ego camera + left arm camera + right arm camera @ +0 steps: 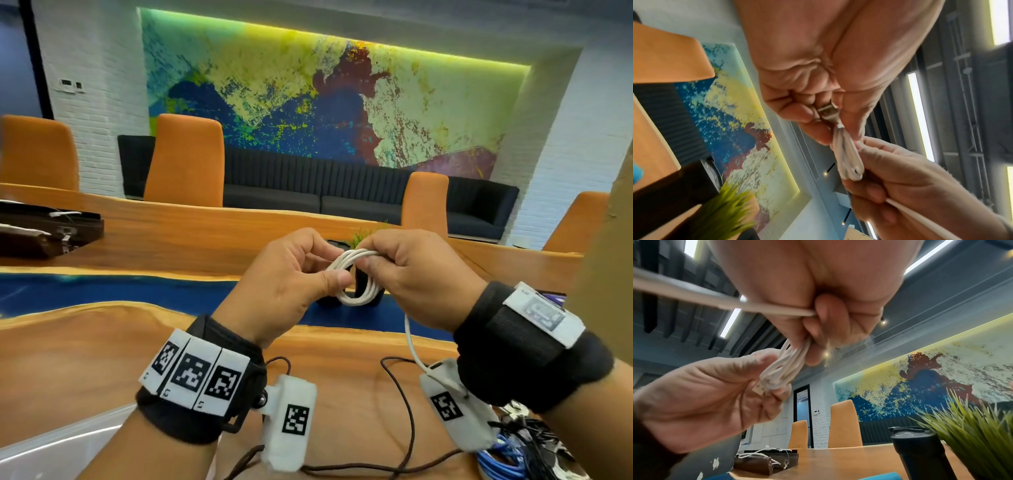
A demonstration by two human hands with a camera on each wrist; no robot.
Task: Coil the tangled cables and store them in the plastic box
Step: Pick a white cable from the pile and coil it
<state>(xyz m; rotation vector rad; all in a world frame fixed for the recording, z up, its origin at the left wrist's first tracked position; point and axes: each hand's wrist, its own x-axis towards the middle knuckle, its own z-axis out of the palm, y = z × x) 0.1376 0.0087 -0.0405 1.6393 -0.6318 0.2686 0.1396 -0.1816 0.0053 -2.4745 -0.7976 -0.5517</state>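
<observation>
Both hands hold a small coil of white cable point(356, 278) point(847, 155) point(784, 368) up in the air above the wooden table point(85, 353). My left hand point(291, 277) point(813, 105) pinches the coil's left side, with the metal USB plug point(827, 110) tucked between its thumb and fingers. My right hand point(407, 274) point(824, 324) grips the coil's right side. The loose white tail point(411, 342) point(715, 303) runs from the right fist down past the wrist. A clear plastic box point(51, 448) shows at the lower left corner.
A thin dark cable point(407, 428) lies looped on the table under my wrists. A pile of blue and black cables point(517, 448) sits at the lower right. A potted green plant point(972, 431) and a black bottle point(920, 456) stand behind the hands. A dark wooden case point(44, 229) lies far left.
</observation>
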